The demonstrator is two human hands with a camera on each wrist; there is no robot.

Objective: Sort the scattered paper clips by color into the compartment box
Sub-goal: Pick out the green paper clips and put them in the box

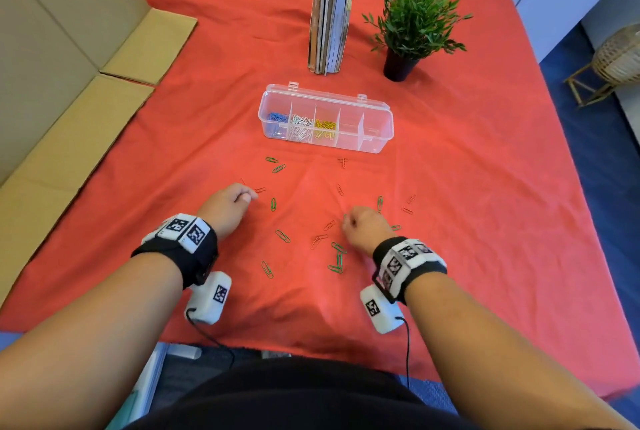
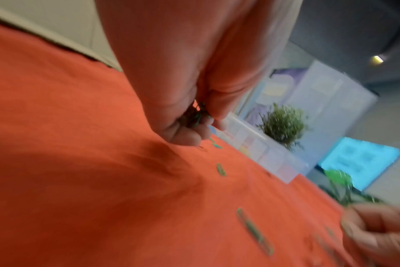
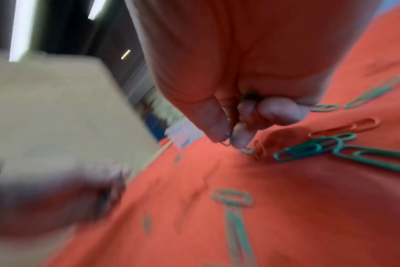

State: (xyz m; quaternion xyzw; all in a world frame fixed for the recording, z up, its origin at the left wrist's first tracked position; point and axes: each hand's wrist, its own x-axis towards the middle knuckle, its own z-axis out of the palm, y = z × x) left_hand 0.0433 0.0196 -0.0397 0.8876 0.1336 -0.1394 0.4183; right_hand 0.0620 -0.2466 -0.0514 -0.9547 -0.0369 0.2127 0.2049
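A clear compartment box [image 1: 377, 111] stands open mid-table, with blue, white and yellow clips in its three left cells; the two right cells look bare. Green paper clips [image 1: 283, 236] and red paper clips [image 1: 318, 239] lie scattered on the red cloth in front of it. My left hand [image 1: 239, 199] is low over the cloth at the left, fingers curled round a small bunch of green clips [image 2: 198, 118]. My right hand [image 1: 353, 221] hovers over the right cluster, its thumb and forefinger pinching a green clip [image 3: 226, 141], with more tucked in the curled fingers.
Upright books [image 1: 330, 7] and a potted plant [image 1: 415, 21] stand behind the box. Flattened cardboard [image 1: 69, 83] lies along the left edge. The red cloth [image 1: 485, 187] is wrinkled near the hands. The table's near edge is just before my body.
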